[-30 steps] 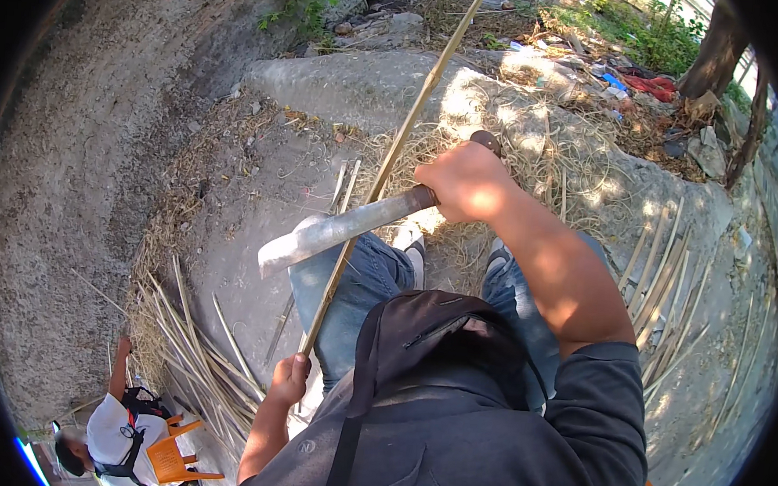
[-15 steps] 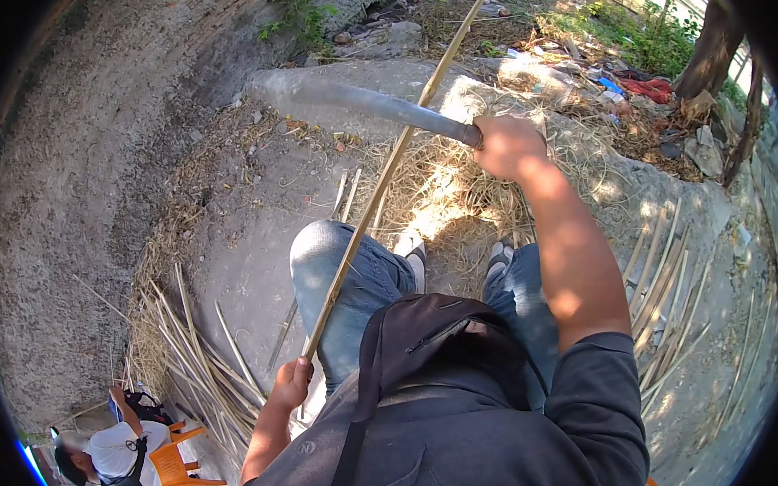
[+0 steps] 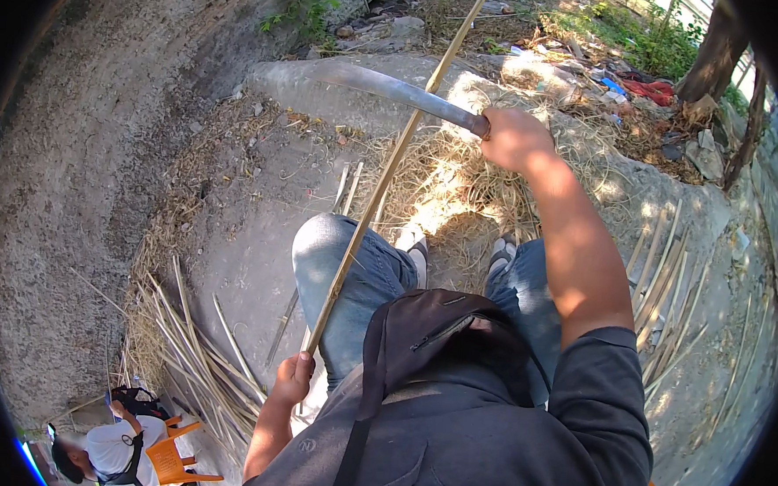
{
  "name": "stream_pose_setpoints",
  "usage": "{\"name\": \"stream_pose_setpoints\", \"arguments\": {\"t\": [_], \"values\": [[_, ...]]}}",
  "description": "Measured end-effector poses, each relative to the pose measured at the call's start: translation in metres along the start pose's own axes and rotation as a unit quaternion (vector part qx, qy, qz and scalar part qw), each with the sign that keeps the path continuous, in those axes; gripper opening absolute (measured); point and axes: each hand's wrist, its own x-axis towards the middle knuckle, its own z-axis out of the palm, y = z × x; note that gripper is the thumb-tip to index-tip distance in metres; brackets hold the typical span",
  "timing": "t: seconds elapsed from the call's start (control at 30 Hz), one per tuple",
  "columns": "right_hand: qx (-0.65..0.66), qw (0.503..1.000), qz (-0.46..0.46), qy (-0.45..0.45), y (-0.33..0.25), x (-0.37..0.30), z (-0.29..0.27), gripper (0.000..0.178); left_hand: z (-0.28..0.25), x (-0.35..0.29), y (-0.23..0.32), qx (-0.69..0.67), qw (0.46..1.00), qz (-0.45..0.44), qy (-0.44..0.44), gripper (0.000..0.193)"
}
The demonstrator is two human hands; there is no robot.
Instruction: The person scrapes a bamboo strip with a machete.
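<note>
A long, pale bamboo strip [image 3: 373, 207] slants from beside my left hip, over my left knee, to the far upper edge of the view. My left hand [image 3: 293, 377] is closed around its near end. Out ahead, my right hand [image 3: 517, 140] grips the handle of a machete with a long, curved grey blade [image 3: 388, 86]. The blade points left and lies across the strip's far part; whether it cuts into the strip I cannot tell. Below it, a heap of thin shavings [image 3: 463, 172] lies on the ground past my feet.
Several bamboo strips [image 3: 199, 347] lie at my left, and more strips [image 3: 669, 275] at my right. A rough wall [image 3: 67, 182] rises on the left. Behind left, another person [image 3: 119, 444] sits on an orange chair [image 3: 167, 456]. A tree trunk [image 3: 714, 53] stands far right, near litter.
My right hand and the machete have shifted slightly to the right, and the blade now tilts more. My left hand stays on the strip's near end, almost unmoved.
</note>
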Motion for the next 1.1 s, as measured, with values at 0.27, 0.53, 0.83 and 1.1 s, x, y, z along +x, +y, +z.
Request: {"name": "stream_pose_setpoints", "arguments": {"t": [0.27, 0.53, 0.83, 1.1], "values": [[-0.077, 0.967, -0.223, -0.099, -0.049, -0.027, 0.018, 0.020, -0.013, -0.001, 0.003, -0.016, 0.996, -0.078, -0.051, 0.065], [-0.029, 0.994, -0.078, -0.067, -0.005, 0.000, 0.023, 0.019, -0.009, 0.006, 0.000, -0.073, 0.990, -0.103, -0.061, 0.068], [-0.085, 0.982, -0.157, -0.065, -0.039, -0.026, 0.006, 0.021, -0.010, 0.003, -0.014, -0.124, 0.979, -0.135, -0.088, 0.073], [-0.123, 0.964, -0.226, -0.069, -0.035, -0.012, 0.013, 0.020, -0.006, 0.002, -0.004, -0.040, 0.997, -0.055, -0.037, 0.070]]}}
